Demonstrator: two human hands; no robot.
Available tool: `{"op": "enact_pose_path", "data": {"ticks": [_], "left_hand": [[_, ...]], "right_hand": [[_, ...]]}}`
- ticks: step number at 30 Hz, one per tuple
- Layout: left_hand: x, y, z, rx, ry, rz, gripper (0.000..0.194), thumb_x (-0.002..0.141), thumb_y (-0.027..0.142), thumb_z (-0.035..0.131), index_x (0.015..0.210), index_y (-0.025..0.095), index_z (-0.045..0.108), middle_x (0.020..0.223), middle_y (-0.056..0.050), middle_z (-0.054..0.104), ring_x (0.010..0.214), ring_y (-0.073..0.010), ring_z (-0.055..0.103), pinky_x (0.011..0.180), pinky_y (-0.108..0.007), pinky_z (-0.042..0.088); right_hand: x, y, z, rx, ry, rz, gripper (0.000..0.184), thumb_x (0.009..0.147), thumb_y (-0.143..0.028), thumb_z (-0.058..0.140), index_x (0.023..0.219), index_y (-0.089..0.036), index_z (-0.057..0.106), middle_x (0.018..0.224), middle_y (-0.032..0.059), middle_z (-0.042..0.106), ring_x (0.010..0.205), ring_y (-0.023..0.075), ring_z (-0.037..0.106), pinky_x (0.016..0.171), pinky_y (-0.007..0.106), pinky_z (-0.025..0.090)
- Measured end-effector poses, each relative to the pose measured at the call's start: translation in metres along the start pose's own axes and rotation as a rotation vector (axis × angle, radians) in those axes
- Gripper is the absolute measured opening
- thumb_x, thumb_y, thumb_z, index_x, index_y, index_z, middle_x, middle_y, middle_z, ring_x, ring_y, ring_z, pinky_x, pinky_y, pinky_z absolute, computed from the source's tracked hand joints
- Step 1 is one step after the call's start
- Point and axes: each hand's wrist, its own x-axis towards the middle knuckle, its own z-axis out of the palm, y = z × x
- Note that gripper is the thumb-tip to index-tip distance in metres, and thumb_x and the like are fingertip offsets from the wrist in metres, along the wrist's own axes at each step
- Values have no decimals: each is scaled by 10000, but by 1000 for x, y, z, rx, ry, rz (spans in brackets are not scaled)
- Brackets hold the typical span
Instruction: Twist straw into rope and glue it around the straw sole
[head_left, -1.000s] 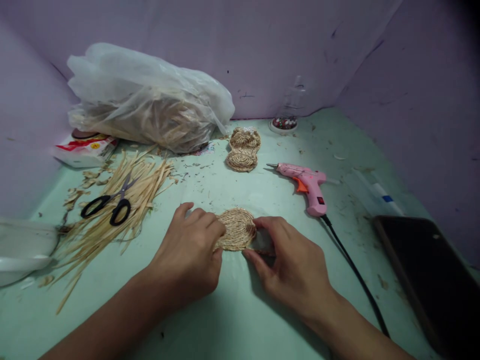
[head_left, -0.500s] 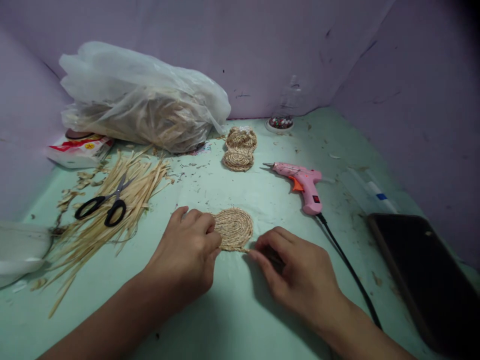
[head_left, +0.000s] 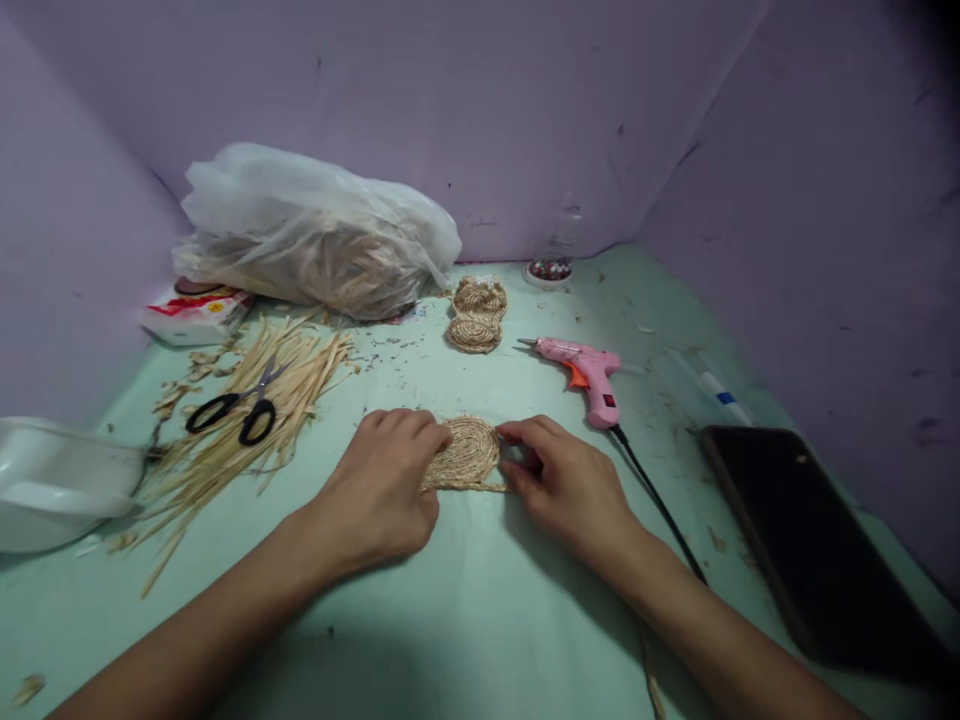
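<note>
A small round coil of woven straw (head_left: 466, 453) lies flat on the pale green table (head_left: 480, 600) in front of me. My left hand (head_left: 382, 485) rests on the coil's left side, fingers curled and pressing down on it. My right hand (head_left: 562, 480) pinches the coil's right edge, where a loose straw strand runs along the lower rim. Both forearms reach in from the bottom of the view.
A pink glue gun (head_left: 589, 372) with a black cord lies right of the coil. Two finished coils (head_left: 475, 312) sit behind. Black-handled scissors (head_left: 232, 412) lie on loose straw strips (head_left: 255, 410); a plastic bag of straw (head_left: 315, 240), white dish (head_left: 52, 485) and black phone (head_left: 810, 545) surround.
My right hand moved from below the coil up to its right edge. The view tilted up and back, so everything sits lower and smaller. My left hand stayed on the coil.
</note>
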Motion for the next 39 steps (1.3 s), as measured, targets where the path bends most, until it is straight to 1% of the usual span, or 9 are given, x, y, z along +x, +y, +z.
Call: {"op": "enact_pose_path", "data": {"ticks": [4, 7, 12, 16, 20, 25, 29, 34, 39], "left_hand": [[1, -3, -2, -123, 47, -16, 435, 606, 102, 496, 1031, 167, 567, 998, -82, 610, 969, -246, 530, 844, -394, 425], [0, 0, -14, -320, 87, -53, 467, 584, 124, 518, 1048, 156, 562, 1043, -82, 613, 966, -221, 549, 860, -363, 430], [-4, 7, -34, -975, -45, -171, 414, 551, 176, 560, 964, 163, 561, 976, -63, 620, 826, -191, 588, 697, -309, 467], [-8, 15, -20, -1563, -122, -76, 450, 492, 130, 547, 939, 158, 585, 953, -68, 631, 877, -193, 580, 808, -337, 441], [-7, 28, 6, -1841, -170, -55, 415, 498, 187, 569, 908, 133, 601, 914, -98, 642, 843, -212, 590, 813, -369, 437], [-2, 13, -11, -1256, -140, -261, 404, 531, 294, 661, 897, 132, 605, 860, -91, 647, 791, -215, 590, 712, -320, 439], [-9, -26, -60, -327, 230, -444, 293, 671, 358, 521, 858, 164, 636, 831, -68, 655, 768, -208, 579, 701, -311, 409], [-26, -67, -95, 157, 68, -717, 297, 717, 378, 430, 817, 199, 645, 796, -78, 661, 762, -261, 591, 572, -300, 367], [-30, -92, -92, 327, -117, -840, 315, 643, 293, 451, 840, 161, 657, 891, -153, 659, 804, -315, 602, 540, -313, 376]], "right_hand": [[4, 5, -2, 194, 25, 80, 284, 723, -187, 582, 1005, -205, 609, 881, 32, 661, 664, 153, 574, 607, 307, 439], [7, 10, -10, 660, -14, 145, 340, 722, -218, 593, 1057, -171, 565, 1008, 94, 641, 773, 165, 610, 674, 325, 490], [5, 9, -25, 1237, -250, 122, 503, 663, -270, 682, 1132, -190, 520, 1184, 125, 580, 1064, 217, 570, 867, 391, 465], [-3, -5, -22, 1384, -297, -32, 506, 668, -345, 707, 1135, -233, 550, 1231, 79, 564, 1086, 217, 552, 923, 408, 410], [-8, -17, -11, 1497, -293, 5, 364, 678, -413, 698, 957, -183, 652, 915, 72, 691, 861, 203, 622, 805, 348, 440], [-5, -10, -10, 1662, -196, 140, 253, 658, -411, 712, 804, -210, 664, 766, 32, 680, 696, 170, 602, 717, 322, 450], [-4, -3, -13, 1254, 55, 113, 210, 677, -389, 690, 767, -203, 651, 717, 15, 649, 658, 163, 573, 643, 284, 437], [-12, -6, -18, 518, 273, 17, 162, 762, -334, 577, 754, -184, 637, 619, -11, 576, 556, 135, 495, 514, 241, 362], [-16, -12, -29, 448, 461, 44, 191, 704, -348, 632, 807, -190, 662, 575, -21, 564, 496, 118, 463, 509, 245, 368]]}}
